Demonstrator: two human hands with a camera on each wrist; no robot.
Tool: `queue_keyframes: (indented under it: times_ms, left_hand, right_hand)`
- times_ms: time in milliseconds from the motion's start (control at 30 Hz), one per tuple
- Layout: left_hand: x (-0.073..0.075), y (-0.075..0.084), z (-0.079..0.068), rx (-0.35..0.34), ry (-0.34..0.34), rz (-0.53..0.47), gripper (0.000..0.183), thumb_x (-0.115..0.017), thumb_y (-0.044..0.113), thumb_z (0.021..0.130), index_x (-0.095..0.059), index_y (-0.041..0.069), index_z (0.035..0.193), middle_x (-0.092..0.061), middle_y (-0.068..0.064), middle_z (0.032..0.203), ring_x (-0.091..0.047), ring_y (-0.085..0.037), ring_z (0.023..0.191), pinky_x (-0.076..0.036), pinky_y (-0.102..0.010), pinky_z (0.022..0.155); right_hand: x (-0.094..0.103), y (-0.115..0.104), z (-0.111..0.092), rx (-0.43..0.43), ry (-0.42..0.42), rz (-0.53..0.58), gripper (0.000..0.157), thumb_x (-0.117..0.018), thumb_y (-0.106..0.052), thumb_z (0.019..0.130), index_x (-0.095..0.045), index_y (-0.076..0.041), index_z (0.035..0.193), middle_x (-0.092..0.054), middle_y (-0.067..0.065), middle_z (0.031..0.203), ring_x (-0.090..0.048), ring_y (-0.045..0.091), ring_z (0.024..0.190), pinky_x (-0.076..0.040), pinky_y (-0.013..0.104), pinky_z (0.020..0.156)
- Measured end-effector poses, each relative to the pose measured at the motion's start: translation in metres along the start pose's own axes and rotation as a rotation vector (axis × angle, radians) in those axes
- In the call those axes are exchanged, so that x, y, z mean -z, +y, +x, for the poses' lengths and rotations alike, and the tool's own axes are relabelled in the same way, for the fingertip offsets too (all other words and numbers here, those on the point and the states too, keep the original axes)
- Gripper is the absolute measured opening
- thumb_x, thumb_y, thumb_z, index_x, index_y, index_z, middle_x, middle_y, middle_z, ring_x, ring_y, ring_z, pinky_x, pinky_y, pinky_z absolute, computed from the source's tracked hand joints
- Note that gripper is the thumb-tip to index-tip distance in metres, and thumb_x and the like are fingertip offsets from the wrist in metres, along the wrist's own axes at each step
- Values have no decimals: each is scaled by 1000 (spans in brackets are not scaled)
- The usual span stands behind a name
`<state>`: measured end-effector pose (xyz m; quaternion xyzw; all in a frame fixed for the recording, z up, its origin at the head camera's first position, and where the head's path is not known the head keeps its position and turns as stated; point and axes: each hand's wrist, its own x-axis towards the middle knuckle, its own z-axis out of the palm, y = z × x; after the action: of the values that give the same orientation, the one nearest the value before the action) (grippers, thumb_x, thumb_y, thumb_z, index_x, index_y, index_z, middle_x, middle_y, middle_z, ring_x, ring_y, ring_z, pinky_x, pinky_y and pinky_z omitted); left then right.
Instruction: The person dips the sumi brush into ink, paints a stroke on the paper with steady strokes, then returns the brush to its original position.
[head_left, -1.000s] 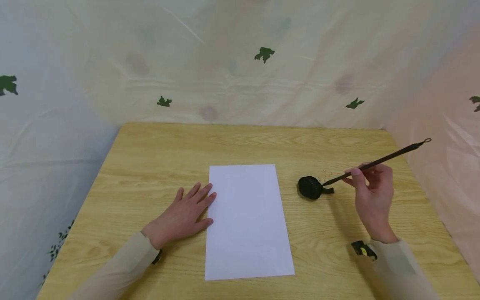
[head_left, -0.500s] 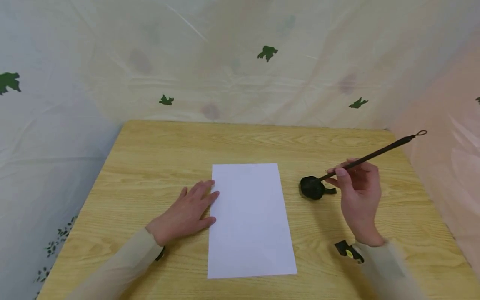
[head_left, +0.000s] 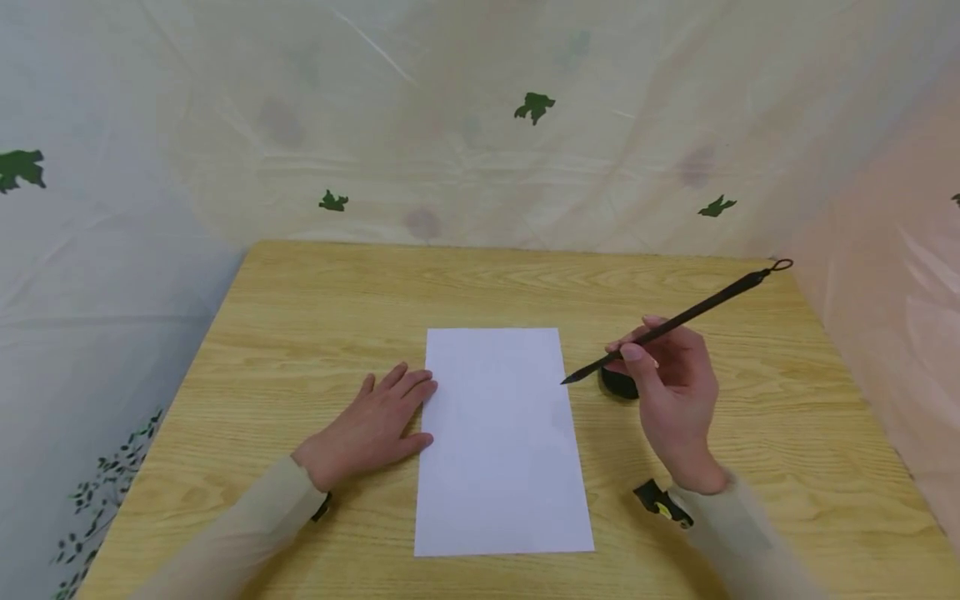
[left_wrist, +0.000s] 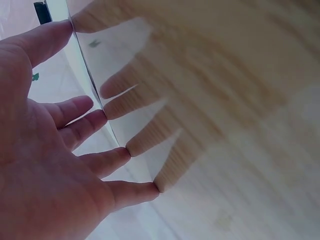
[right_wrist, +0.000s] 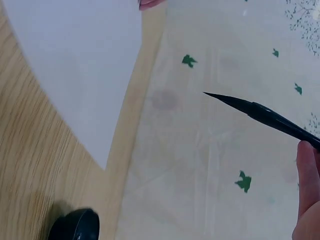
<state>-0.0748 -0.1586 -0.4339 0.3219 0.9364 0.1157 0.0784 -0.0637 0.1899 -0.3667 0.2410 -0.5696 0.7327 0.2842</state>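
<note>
A blank white sheet of paper lies on the wooden table. My left hand rests at its left edge with fingers spread, fingertips touching the paper's margin; the left wrist view shows these fingers pressing down on the surface. My right hand pinches a dark writing brush between thumb and fingers. Its pointed black tip sits over the paper's right edge, and the handle slants up to the right, ending in a loop. Partly hidden behind the right hand is a small black ink dish.
The wooden table reaches back to a pale hanging curtain printed with green birds. More curtain hangs on the left and right sides. In the right wrist view the black dish stands near the paper's corner.
My right hand has moved left with the brush, carrying its tip from the ink dish to the paper's right edge. The left hand has stayed at the paper's left edge.
</note>
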Motion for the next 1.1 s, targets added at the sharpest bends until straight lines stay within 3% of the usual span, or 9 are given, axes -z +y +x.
queue_keyframes:
  times_ms: [500,967,1100]
  left_hand:
    - [-1,-1,0,-9,-7,15,66,-61,46,92,-46,7,143,-36,-7,151,-25,-39,141,-27,-69,99]
    - [-2,-1,3,22,-29,28,67,-61,49,91,-46,10,143,-35,-6,152,-24,-37,142,-26,-70,100]
    - [-2,0,4,35,-43,30,68,-62,50,91,-45,11,144,-34,-6,152,-22,-37,142,-25,-70,100]
  right_hand:
    - [-50,15,-8,-43,-189,53,30,-61,8,90,-43,19,111,-56,20,100,-67,29,88,-57,39,70]
    - [-79,33,-19,-41,-279,-106,31,-66,-5,90,-51,13,111,-63,20,91,-67,22,84,-57,36,66]
    - [-85,37,-21,-45,-297,-153,27,-67,2,88,-54,8,111,-64,18,92,-67,22,84,-57,36,66]
